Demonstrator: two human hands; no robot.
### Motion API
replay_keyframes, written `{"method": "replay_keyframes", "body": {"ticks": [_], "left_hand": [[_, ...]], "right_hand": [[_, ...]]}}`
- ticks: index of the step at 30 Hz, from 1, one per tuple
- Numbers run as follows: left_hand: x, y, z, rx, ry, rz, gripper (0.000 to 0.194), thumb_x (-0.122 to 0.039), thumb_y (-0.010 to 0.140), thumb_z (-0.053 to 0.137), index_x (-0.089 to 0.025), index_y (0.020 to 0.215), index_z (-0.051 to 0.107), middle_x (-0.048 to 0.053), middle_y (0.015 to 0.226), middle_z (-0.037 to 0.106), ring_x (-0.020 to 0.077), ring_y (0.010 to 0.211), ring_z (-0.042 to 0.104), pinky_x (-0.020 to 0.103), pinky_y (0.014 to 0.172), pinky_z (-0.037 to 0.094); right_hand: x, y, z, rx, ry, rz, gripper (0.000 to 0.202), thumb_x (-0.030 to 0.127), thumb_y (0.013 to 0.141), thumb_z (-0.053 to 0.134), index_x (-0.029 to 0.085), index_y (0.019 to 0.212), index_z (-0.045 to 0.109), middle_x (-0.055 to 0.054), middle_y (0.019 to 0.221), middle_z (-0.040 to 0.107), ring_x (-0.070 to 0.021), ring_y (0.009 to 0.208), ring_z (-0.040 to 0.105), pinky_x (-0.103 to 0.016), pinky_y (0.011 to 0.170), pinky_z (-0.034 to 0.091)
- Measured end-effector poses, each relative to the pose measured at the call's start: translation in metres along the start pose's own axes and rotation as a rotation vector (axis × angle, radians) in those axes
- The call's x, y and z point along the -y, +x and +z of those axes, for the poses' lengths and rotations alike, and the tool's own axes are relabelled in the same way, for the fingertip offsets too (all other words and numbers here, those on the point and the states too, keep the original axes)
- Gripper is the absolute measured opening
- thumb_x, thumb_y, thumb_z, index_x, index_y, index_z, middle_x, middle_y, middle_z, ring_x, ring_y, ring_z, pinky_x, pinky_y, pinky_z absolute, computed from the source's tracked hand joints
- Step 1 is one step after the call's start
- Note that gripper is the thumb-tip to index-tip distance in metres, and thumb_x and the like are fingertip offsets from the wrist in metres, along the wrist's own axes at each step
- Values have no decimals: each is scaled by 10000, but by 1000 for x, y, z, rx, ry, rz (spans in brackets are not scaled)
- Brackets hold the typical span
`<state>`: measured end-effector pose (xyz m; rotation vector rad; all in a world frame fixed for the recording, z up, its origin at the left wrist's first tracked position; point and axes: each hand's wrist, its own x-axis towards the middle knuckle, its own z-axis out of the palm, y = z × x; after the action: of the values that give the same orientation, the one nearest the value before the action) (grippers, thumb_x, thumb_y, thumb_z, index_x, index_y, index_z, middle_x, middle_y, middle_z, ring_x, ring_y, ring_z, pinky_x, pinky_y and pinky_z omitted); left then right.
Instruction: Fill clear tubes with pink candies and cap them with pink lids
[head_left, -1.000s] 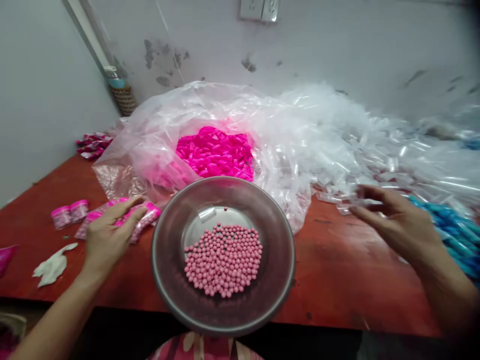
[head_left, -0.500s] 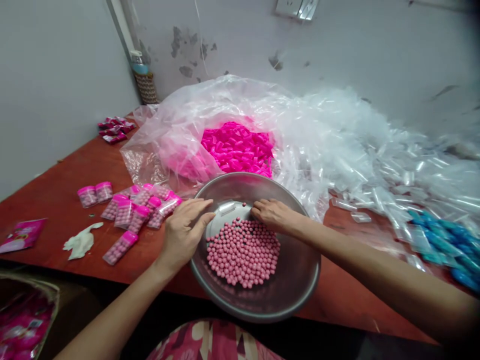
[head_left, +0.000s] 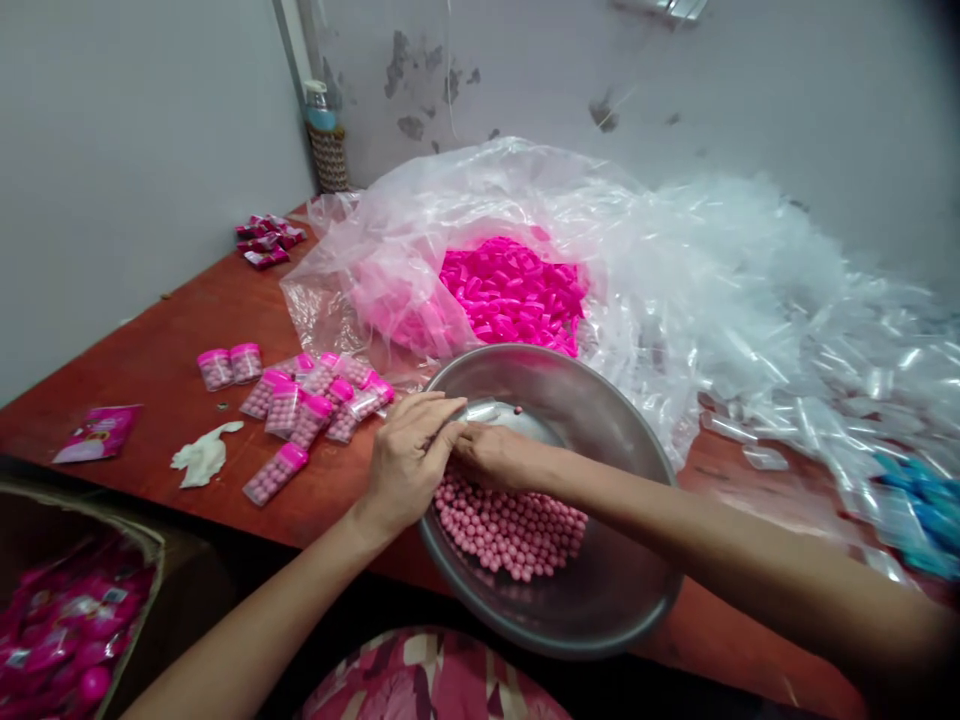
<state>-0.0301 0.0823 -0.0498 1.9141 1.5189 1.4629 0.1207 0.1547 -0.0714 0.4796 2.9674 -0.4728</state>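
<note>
My left hand (head_left: 414,450) is at the left rim of a metal bowl (head_left: 637,560), its fingers curled and thumb bent inward. My right hand (head_left: 496,456) reaches across the bowl, fingers bunched against the left thumb. Whatever either hand holds is hidden between them. Small round pink beads (head_left: 517,535) lie heaped in the bowl beneath my right hand. Just past the left fingertips, a clear plastic piece (head_left: 486,411) shows inside the bowl; I cannot tell whether it is held. One loose bead (head_left: 518,410) sits apart from the heap.
Left of the bowl lie clear pink-capped jars (head_left: 285,412) of beads, a crumpled white scrap (head_left: 204,455) and a pink packet (head_left: 97,433). Behind are bright pink caps (head_left: 517,295) in a plastic bag (head_left: 397,200). Clear containers (head_left: 765,457) spread rightward. A box (head_left: 154,560) stands lower left.
My right hand has moved left across the bowl from the far edge of the beads to meet my left hand. The view has shifted, so everything appears farther right.
</note>
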Motion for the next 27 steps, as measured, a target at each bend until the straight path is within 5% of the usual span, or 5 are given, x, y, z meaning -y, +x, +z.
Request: {"method": "replay_keyframes", "body": {"ticks": [7,12,16,21,27], "left_hand": [[-11,3,-8,-11,32,74,276,-173,856,516,-177,1122,589,67,1063,652,199,1040,562,369,942,438],[-35,10,-4,256,-148,-73,343,-203,830,554,-209,1172,571,60,1103,641,204,999,599,319,889,473],[-43,14,8,456,-416,-218,307,-185,828,541,-254,1118,615,9,1013,671,188,957,605,291,873,461],[-42,18,19,583,-766,-505,258,-178,766,593,-141,1015,649,54,928,669,174,824,617,256,728,482],[-47,21,19,641,-647,-391,203,-160,755,591,-147,939,676,33,863,669,173,829,600,258,764,448]], "right_hand": [[7,-26,-24,-221,977,216,282,142,735,589,154,1007,517,-10,908,569,-121,810,553,-268,747,483],[23,-55,-41,-421,1457,321,295,194,707,675,174,965,533,4,888,570,-122,792,582,-296,743,512],[32,-71,-42,-549,1431,358,294,214,683,713,170,930,559,4,829,608,-124,770,601,-292,754,500],[31,-92,-48,-598,1123,314,337,221,760,641,205,1079,533,-12,864,628,-131,766,605,-265,695,491],[30,-106,-58,-582,675,257,108,253,807,591,174,877,609,-21,783,644,-127,713,593,-230,655,456]]}}
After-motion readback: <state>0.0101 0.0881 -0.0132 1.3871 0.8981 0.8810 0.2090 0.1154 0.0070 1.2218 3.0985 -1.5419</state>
